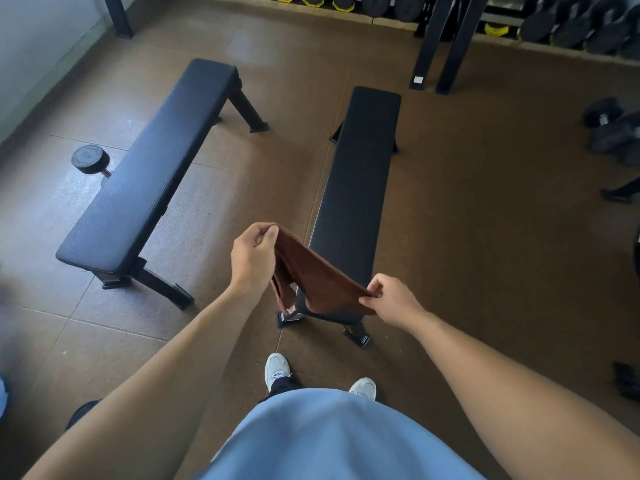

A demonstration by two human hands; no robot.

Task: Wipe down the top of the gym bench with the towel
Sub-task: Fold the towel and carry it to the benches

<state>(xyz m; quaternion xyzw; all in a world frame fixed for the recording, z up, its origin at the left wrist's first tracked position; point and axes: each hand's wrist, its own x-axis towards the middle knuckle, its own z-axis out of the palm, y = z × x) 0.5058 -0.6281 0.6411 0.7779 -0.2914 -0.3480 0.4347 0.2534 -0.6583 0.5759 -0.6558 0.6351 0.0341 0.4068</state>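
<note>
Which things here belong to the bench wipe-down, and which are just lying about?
In the job:
towel, pinched by the left hand and right hand
near bench, in front of the person

Lying about:
second bench, to the left
dumbbell on the floor beside it
dumbbell rack at the far wall
floor dumbbells at right
</note>
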